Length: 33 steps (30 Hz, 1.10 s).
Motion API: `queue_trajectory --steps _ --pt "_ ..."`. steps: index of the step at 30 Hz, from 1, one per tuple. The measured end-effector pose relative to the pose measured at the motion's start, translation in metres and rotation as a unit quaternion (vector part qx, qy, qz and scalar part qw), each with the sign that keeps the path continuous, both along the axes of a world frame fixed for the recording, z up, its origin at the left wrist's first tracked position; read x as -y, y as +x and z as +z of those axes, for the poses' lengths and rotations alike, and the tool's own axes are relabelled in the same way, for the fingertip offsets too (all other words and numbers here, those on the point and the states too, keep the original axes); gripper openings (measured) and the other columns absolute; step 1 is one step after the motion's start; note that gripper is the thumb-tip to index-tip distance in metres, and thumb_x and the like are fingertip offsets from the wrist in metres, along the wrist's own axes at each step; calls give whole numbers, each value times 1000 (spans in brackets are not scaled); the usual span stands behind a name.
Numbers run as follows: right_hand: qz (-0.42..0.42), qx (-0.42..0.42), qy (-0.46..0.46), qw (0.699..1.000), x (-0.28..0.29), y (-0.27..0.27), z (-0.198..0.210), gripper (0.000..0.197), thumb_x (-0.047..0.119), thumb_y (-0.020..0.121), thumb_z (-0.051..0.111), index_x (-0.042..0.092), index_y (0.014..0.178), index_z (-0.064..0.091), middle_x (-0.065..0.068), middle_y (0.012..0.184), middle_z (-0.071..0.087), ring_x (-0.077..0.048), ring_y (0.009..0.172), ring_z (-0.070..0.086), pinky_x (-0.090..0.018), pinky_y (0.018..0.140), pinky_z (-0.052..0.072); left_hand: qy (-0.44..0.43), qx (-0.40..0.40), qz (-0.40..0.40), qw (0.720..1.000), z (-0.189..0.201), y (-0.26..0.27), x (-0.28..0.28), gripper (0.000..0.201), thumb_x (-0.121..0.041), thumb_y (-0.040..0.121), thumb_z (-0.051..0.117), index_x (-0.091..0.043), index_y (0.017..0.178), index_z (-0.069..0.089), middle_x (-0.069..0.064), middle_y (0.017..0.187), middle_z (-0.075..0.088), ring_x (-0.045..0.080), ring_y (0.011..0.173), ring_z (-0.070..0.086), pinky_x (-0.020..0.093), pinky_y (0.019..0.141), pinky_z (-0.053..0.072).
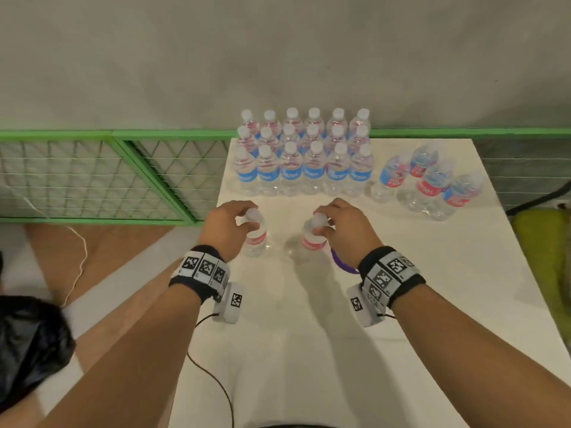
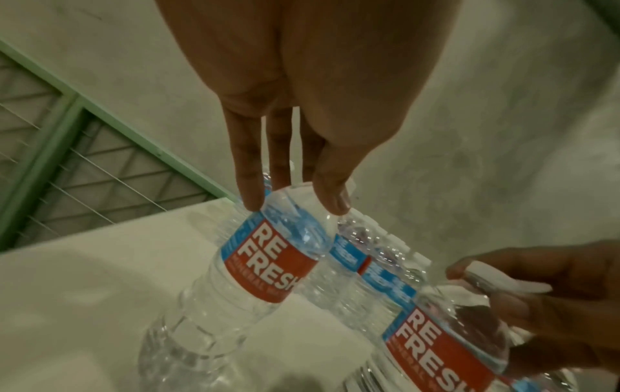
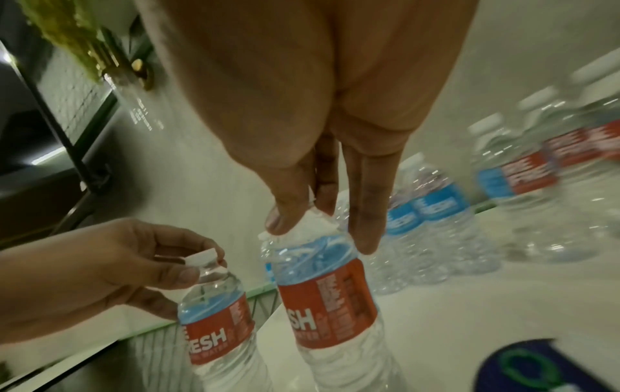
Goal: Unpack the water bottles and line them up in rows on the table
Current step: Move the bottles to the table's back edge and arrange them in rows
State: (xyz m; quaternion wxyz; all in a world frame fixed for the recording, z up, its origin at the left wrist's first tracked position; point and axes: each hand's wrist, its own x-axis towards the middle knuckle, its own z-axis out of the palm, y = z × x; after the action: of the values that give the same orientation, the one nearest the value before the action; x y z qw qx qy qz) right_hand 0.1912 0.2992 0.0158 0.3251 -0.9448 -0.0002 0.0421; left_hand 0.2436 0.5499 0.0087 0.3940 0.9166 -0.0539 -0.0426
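Two clear water bottles with red-and-blue labels stand upright on the white table (image 1: 417, 273), in front of the rows. My left hand (image 1: 230, 225) grips the cap and neck of the left bottle (image 1: 255, 239) (image 2: 265, 262). My right hand (image 1: 335, 223) grips the top of the right bottle (image 1: 310, 242) (image 3: 327, 289). Three rows of several bottles (image 1: 304, 159) stand at the table's far edge. A loose cluster of bottles (image 1: 432, 183) stands to their right.
A purple ring (image 1: 341, 265) lies on the table under my right wrist. A green mesh fence (image 1: 92, 174) runs left of and behind the table. A yellow-green cushion (image 1: 543, 248) sits off the right edge, a black bag (image 1: 31, 344) at lower left.
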Motion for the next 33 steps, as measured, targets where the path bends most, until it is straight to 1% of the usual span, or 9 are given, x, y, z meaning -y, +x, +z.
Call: queue_trajectory --steps 7,12,15,20,23,26,29,31,33 --pt "19 -17 -50 998 -69 62 3 17 11 84 66 10 101 71 -8 103 55 -28 88 58 -34 77 48 10 1 15 1000 -7 43 -38 36 -13 83 73 -26 116 67 -2 110 69 13 100 59 23 89 41" --pt "1 -12 -76 997 -85 105 5 19 13 87 67 5 104 69 -13 110 55 -30 95 58 -30 79 44 32 0 -16 999 -7 82 -31 41 -12 85 71 -28 122 65 -1 117 63 14 104 62 22 85 43" --pt "-7 -13 -90 996 -90 124 7 16 11 86 67 1 99 69 -16 108 56 -31 95 58 -32 78 46 52 21 -31 998 -9 98 -25 41 -8 86 69 -27 122 65 1 112 50 14 99 58 21 84 41" --pt "-43 -6 -66 997 -93 139 8 14 3 87 63 1 99 70 -15 109 57 -30 97 60 -34 83 49 85 47 -62 993 -12 107 -18 51 5 89 55 -26 129 60 5 105 51 15 83 53 23 82 46" --pt "-49 -13 -68 996 -93 144 8 13 7 87 66 2 98 70 -8 97 53 -27 95 59 -28 73 42 40 27 -60 997 -15 106 -16 61 16 86 46 -26 129 60 2 107 41 13 83 50 12 87 44" --pt "-39 -13 -82 996 -93 147 8 14 8 86 68 4 99 70 -5 93 48 -27 95 59 -26 70 37 36 39 -55 997 -12 106 -15 59 7 84 54 -30 130 54 1 110 43 15 89 51 22 88 46" --pt "-40 -18 -82 996 -93 148 7 17 9 85 69 5 102 70 -11 100 56 -28 97 59 -28 72 40 -11 33 -14 999 -9 107 -11 62 -12 75 71 -25 129 43 0 114 46 16 98 52 32 88 47" --pt "-38 -21 -96 994 -95 150 7 18 13 85 71 4 100 69 -11 98 57 -29 97 60 -29 73 42 12 37 9 999 -8 111 -7 58 -32 73 79 -20 120 47 -2 110 47 18 100 50 32 87 46" --pt "-40 -33 -103 993 -97 152 7 20 16 83 72 2 98 68 -9 93 55 -29 96 61 -30 72 43 40 33 9 999 -6 116 -4 47 -40 75 78 -17 109 53 -1 104 52 20 96 54 32 82 47"
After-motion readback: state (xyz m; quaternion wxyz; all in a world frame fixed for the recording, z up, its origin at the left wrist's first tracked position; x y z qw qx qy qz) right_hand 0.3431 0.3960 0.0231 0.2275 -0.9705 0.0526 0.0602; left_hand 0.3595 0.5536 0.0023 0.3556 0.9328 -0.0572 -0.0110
